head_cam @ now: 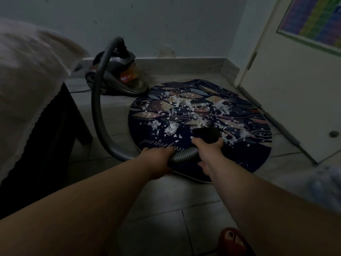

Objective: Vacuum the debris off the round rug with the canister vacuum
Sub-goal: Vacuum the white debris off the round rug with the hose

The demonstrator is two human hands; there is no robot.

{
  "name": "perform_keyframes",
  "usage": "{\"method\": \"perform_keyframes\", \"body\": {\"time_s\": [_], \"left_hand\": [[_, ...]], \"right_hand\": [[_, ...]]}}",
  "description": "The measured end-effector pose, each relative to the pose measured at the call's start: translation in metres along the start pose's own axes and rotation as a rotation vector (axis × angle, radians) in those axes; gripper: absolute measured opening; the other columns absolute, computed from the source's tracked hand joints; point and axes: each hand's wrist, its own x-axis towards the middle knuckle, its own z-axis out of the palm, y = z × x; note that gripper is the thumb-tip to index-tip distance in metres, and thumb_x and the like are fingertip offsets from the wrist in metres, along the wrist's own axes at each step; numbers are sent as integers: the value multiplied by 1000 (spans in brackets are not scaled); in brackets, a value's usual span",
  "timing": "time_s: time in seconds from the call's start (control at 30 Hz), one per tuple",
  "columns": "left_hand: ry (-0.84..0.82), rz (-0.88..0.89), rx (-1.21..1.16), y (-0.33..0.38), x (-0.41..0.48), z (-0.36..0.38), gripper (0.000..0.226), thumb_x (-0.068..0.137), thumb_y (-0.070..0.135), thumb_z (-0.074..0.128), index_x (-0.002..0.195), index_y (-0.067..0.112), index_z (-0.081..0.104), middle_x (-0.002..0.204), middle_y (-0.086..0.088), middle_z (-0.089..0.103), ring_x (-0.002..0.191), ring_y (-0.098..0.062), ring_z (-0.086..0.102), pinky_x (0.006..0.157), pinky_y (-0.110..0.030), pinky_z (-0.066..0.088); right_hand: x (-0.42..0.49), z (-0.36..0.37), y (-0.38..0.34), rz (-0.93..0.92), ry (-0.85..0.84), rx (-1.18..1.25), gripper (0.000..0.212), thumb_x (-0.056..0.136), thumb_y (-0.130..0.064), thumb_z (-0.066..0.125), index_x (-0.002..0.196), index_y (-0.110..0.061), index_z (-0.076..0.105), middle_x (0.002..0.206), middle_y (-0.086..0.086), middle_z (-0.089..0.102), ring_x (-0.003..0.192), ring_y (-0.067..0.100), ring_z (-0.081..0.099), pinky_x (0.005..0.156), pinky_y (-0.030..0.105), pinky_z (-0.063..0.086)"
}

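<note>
- The left hand grips the ribbed hose; the right hand clasps the black nozzle on the near side of the round rug.
- White debris litters its middle.
- The canister vacuum sits beyond, bed left, door right.

We take this for a dim home bedroom; a bed with pale rumpled bedding on a dark frame stands on a grey tiled floor. We see a white door bearing a colourful striped poster; a dark round patterned rug lies before it.
</note>
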Motion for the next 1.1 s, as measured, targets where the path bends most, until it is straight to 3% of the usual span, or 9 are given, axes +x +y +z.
{"method": "perform_keyframes", "body": {"time_s": [0.1, 0.23, 0.47, 0.53, 0.67, 0.73, 0.83, 0.93, 1.1], "left_hand": [[-47, 25, -15, -1, 22, -6, 44, 83, 37, 64, 120, 22, 44, 123, -3, 55, 112, -25, 54, 95, -38, 42], [-126, 56, -33, 4, 47, -5, 50, 83, 38, 63, 125, 21, 41, 128, -5, 52, 116, -25, 52, 99, -39, 43], [-135, 93, -139, -7, 87, -3, 45, 83, 37, 64, 122, 23, 45, 127, -2, 53, 112, -22, 53, 96, -36, 44], [-156, 118, -139, -8, 97, -2, 45, 84, 37, 64, 123, 24, 46, 128, 0, 53, 114, -21, 52, 98, -37, 42], [-213, 155, -168, -8, 112, 7, 48, 83, 37, 65, 124, 25, 46, 126, 0, 55, 112, -21, 53, 97, -36, 43], [-232, 168, -168, -5, 114, 11, 49, 83, 38, 65, 125, 25, 45, 125, 0, 54, 111, -21, 53, 96, -37, 43], [-239, 186, -170, 1, 116, 14, 49, 83, 39, 65, 125, 25, 44, 124, -1, 54, 109, -21, 53, 93, -36, 44], [-255, 182, -177, 1, 116, 15, 50, 84, 38, 65, 127, 24, 43, 124, -2, 53, 108, -20, 53, 87, -32, 42], [-272, 162, -176, -2, 107, 14, 51, 84, 37, 64, 128, 24, 41, 123, -1, 54, 105, -19, 53, 85, -31, 43]], "right_hand": [[14, -4, -3, 32, 16, 45, 103, 87, -28, 71, 154, -39, -6, 112, 9, 50, 92, 30, 56, 91, 49, 51], [31, -10, -12, 37, 26, 60, 101, 88, -26, 70, 154, -37, -6, 85, 2, 43, 75, 23, 53, 81, 45, 51], [67, -9, -25, 50, 51, 55, 101, 88, -27, 70, 153, -41, -6, 90, 4, 49, 78, 24, 56, 90, 50, 53], [77, -11, -23, 52, 50, 61, 101, 90, -26, 69, 153, -40, -9, 96, 6, 51, 78, 23, 56, 80, 44, 53], [89, -17, -14, 57, 63, 42, 97, 92, -21, 67, 154, -34, -7, 87, 2, 45, 73, 20, 55, 60, 35, 49], [92, -22, -12, 73, 58, 29, 97, 91, -21, 67, 154, -33, -6, 92, 5, 48, 76, 22, 56, 70, 41, 53], [96, -28, -11, 90, 52, 38, 98, 90, -21, 70, 154, -33, -4, 117, 12, 50, 81, 24, 57, 89, 49, 54], [98, -27, -9, 80, 41, 28, 98, 89, -21, 70, 154, -33, -2, 122, 12, 49, 81, 23, 57, 88, 49, 54], [98, -21, -6, 78, -14, -1, 99, 89, -20, 71, 154, -34, -3, 103, 6, 49, 84, 24, 60, 83, 47, 56]]}}
